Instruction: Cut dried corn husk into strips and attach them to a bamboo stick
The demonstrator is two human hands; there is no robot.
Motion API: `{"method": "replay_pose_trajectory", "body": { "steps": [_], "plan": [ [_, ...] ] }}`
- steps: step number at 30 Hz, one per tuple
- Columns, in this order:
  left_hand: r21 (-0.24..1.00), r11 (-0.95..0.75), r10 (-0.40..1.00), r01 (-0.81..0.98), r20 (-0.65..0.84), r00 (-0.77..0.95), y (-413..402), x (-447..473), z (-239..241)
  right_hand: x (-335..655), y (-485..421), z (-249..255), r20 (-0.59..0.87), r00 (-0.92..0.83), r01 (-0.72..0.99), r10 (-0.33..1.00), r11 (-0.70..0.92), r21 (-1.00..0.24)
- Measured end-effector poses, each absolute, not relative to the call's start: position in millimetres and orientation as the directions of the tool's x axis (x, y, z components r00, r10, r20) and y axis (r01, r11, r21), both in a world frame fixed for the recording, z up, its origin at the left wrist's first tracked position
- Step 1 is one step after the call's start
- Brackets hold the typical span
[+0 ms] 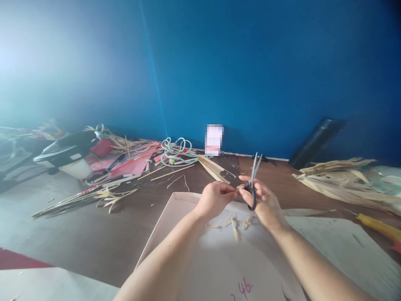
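My right hand (pixel 265 205) is closed around the dark handles of a pair of scissors (pixel 253 177), whose blades point up and are slightly parted. My left hand (pixel 214 198) is closed in a pinch right beside the scissors; what it pinches is too small to name. Both hands hover over a pale pink sheet of card (pixel 175 234). Several small straw-coloured cut pieces (pixel 234 225) lie on the card just below my hands.
Dried leaves (pixel 338 177) are piled at the right, and a long dried leaf (pixel 214 168) lies behind my hands. Thin sticks (pixel 94 196), red paper (pixel 131 165), coiled pale cord (pixel 178 151) and an iron (pixel 67 152) sit at the left. A yellow tool (pixel 380 228) rests on white paper.
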State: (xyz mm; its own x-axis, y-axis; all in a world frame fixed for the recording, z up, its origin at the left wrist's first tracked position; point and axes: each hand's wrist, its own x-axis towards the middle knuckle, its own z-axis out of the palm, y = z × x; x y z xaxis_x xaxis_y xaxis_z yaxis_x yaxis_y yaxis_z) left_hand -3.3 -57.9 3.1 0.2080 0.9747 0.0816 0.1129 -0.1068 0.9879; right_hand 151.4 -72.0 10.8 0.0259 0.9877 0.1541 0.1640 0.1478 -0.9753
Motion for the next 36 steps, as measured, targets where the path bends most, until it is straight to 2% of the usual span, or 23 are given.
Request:
{"method": "replay_pose_trajectory", "body": {
  "steps": [2, 7, 12, 19, 26, 36],
  "plan": [
    [0.995, -0.049, 0.977, 0.082, 0.031, 0.213, -56, -3, 3, 151, -72, 10, 0.159, 0.032, 0.154, 0.987, 0.152, -0.976],
    [0.971, 0.129, 0.976, -0.201, -0.088, 0.202, -53, -7, 10, 151, -74, 15, 0.129, 0.052, 0.176, 0.99, 0.118, -0.977],
    [0.916, 0.134, 0.988, -0.378, -0.092, 0.126, -50, -12, 14, 149, -79, 19, -0.038, -0.131, 0.173, 0.991, -0.014, -0.985],
    [0.896, 0.141, 0.99, -0.421, -0.123, 0.07, -49, -11, 15, 143, -82, 21, -0.102, -0.244, 0.197, 0.964, -0.054, -0.979],
    [0.898, 0.137, 0.99, -0.419, -0.116, 0.074, -50, -10, 16, 143, -81, 23, -0.065, -0.321, 0.249, 0.945, 0.018, -0.968],
    [0.896, 0.119, 0.993, -0.428, -0.107, 0.052, -50, -10, 16, 144, -80, 17, -0.049, -0.345, 0.256, 0.937, 0.043, -0.966]
  ]
}}
